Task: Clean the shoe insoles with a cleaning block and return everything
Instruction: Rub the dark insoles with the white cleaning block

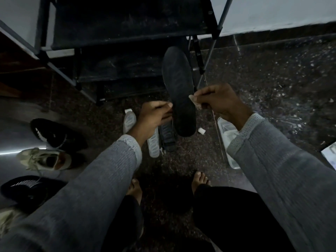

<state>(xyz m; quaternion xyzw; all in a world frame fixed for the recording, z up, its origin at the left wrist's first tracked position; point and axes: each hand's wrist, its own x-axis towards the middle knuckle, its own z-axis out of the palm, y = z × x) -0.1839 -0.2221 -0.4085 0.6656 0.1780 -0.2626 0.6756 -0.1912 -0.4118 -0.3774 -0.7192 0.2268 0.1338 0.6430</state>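
Between the two hands, a dark insole (pixel 179 91) is held up off the floor, long axis running away from the person, toe end over the rack's lower shelves, heel end nearest the person. Left hand (pixel 154 115) pinches its left edge near the heel, thumb on top, fingers curled under. Right hand (pixel 221 102) sits just right of the insole's mid-section, fingers curled round a small pale block (pixel 195 102); block touches the insole's right edge.

Below, on the floor: two white insoles (pixel 141 131) lie end to end, partly hidden by the left wrist, w/ another dark insole (pixel 167 135) beside them, right under the held one. A small white bit (pixel 201 131) lies just right of the heel end. A clear tub (pixel 225 135) stands under the right wrist, contents too dim to tell. At far right edge, a pale flat item (pixel 330 155), cut off by the frame.

Behind, a black rack (pixel 127 33) w/ metal legs stands against the wall. At left, a black shoe (pixel 54 133), a beige sneaker (pixel 43 159) and another black shoe (pixel 27 188) sit in a row on the floor. Both arms wear grey knit sleeves (pixel 101 179); bare feet (pixel 200 179) show at bottom centre on the dark speckled floor (pixel 272 79).
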